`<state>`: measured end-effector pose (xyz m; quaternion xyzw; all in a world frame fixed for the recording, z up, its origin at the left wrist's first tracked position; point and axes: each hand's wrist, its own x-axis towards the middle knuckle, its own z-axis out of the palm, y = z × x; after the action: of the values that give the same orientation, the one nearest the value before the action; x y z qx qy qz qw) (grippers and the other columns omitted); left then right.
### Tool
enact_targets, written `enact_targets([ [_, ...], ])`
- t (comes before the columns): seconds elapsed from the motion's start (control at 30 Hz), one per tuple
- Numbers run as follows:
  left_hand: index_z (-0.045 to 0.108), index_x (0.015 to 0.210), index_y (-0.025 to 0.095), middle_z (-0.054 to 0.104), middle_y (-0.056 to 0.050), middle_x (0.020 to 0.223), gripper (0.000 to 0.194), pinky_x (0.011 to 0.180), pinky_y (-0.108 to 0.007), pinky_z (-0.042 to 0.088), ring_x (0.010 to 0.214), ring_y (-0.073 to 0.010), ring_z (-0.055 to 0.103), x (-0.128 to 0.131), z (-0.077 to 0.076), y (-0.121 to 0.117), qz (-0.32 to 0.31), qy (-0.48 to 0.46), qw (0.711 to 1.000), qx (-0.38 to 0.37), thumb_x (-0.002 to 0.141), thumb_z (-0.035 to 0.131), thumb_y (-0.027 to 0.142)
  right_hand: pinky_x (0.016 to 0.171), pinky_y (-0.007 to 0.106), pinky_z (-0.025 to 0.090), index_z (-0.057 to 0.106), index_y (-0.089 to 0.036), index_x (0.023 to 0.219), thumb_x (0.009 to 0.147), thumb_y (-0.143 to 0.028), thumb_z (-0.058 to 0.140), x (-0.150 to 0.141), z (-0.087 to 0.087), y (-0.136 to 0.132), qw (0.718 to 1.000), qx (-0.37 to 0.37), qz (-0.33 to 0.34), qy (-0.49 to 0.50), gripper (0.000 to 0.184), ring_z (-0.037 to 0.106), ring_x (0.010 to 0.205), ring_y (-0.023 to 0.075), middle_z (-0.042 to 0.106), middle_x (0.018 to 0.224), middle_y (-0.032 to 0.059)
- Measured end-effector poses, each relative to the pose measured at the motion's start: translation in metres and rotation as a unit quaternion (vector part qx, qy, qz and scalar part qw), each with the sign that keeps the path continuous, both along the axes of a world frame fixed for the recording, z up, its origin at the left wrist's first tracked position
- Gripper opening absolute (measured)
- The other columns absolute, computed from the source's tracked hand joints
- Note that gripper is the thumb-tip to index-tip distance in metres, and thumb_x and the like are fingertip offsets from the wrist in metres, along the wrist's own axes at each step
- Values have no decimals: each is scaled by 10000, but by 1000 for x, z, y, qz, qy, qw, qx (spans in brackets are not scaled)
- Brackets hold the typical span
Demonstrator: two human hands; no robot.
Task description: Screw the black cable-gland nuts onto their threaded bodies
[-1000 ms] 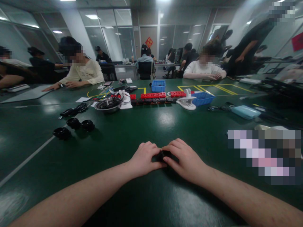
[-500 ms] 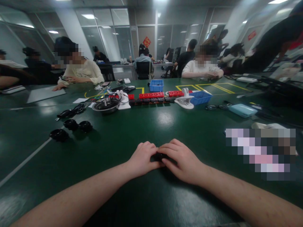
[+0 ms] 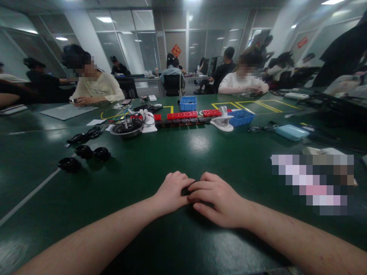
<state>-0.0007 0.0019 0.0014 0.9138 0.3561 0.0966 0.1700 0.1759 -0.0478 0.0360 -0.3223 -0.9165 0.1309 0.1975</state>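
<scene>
Near the middle of the green table, my left hand [image 3: 171, 193] is closed around a small black part [image 3: 187, 190], index finger along its far side and thumb on the near side. Most of the part is covered by fingers, so its exact kind is not visible. My right hand [image 3: 219, 199] lies across its right side with fingers stretched out, their tips touching the part or my left fingers. The right thumb stands apart, below the other fingers. Off to the left sit black ring-shaped parts [image 3: 69, 164] resembling the held one in colour.
Beyond my hands stand a metal bowl [image 3: 126, 129] with cables, red socket strips [image 3: 182, 115], a white clip stand [image 3: 223, 121] and blue bins [image 3: 241, 118]. A light-blue pouch [image 3: 292, 132] is on the right. Co-workers sit across the table [image 3: 160, 152].
My right fingers have spread and the thumb has drawn away from the black part. My left hand keeps its hold. Across the table, the left co-worker's hand has moved off the board's edge.
</scene>
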Motion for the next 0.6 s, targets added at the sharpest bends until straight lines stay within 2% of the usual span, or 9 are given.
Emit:
enact_targets([
  [0.17, 586, 858, 208, 545, 6, 822, 188, 698, -303, 333, 818, -176, 453, -1, -2, 0, 2, -4, 1000, 6, 746, 581, 359, 712, 331, 378, 645, -164, 841, 847, -243, 436, 1, 0, -1, 1000, 12, 15, 2, 224, 493, 722, 157, 641, 792, 50],
  [0.37, 578, 857, 209, 541, 10, 816, 224, 706, -303, 335, 808, -171, 457, -1, -2, 1, 6, -6, 1000, -5, 754, 580, 408, 641, 297, 367, 617, -167, 644, 859, -245, 416, 2, -2, 0, 999, 34, 6, -9, 305, 441, 578, 127, 588, 594, 25],
  [0.53, 578, 860, 203, 547, -2, 826, 297, 702, -305, 334, 805, -178, 462, -1, -2, 1, 0, -15, 1000, -7, 771, 552, 486, 615, 295, 364, 589, -160, 559, 889, -282, 364, 8, -3, 10, 996, 34, -62, -49, 418, 403, 519, 122, 553, 527, 22],
  [0.6, 582, 889, 210, 552, -4, 836, 310, 710, -308, 334, 811, -180, 465, -2, -3, 2, -2, -15, 1000, -7, 770, 552, 495, 633, 300, 376, 619, -155, 632, 903, -302, 339, 12, -4, 16, 992, 23, -108, -60, 416, 448, 563, 137, 593, 585, 35],
])
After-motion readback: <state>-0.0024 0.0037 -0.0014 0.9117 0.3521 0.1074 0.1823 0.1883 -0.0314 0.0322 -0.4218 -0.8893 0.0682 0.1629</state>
